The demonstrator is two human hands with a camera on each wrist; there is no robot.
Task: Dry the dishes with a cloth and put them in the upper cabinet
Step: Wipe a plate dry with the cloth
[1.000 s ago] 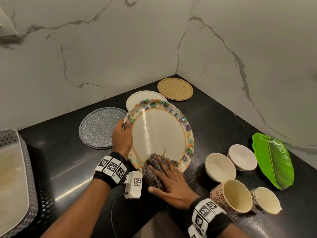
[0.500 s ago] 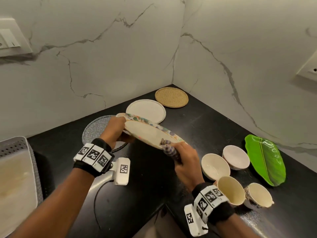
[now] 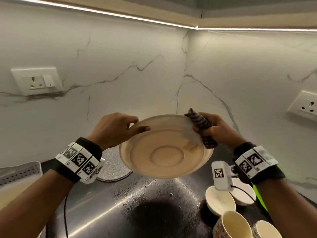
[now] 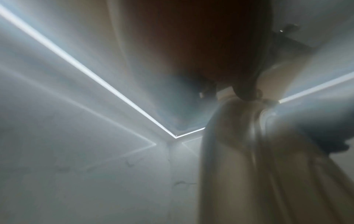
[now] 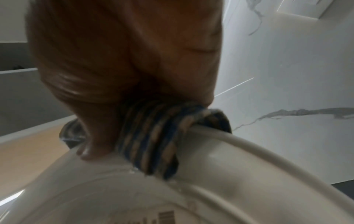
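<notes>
Spanning the lower part of the head view, the black speckled countertop (image 3: 154, 203) meets white marble-veined walls (image 3: 120, 74) in a corner, with a lit strip running under the upper cabinet (image 3: 240, 21) above. A grey perforated tray (image 3: 20, 170) sits at the far left edge of the counter. Held up in the air above the counter, well clear of it, is the plate (image 3: 164, 155), tilted so that its plain underside with the foot ring faces the camera. The left hand (image 3: 113, 129) grips the plate's left rim, thumb lying on the underside and fingers curled over the edge. The right hand (image 3: 216, 129) is clenched around a bunched striped cloth (image 3: 200, 124) and pinches the plate's right rim through it; the right wrist view shows the cloth (image 5: 153, 136) folded over the rim (image 5: 229, 144), with a fingertip (image 5: 90, 151) pressing on the underside. A grey glittery round mat (image 3: 111, 167) lies on the counter behind the left wrist, partly hidden. At the lower right stand two cream bowls (image 3: 220, 200) side by side, and nearer the camera two patterned cups (image 3: 235, 225) with cream interiors. A green strip (image 3: 259, 198) shows just right of the bowls. Wall sockets (image 3: 36, 80) are mounted on both walls. The left wrist view is blurred.
</notes>
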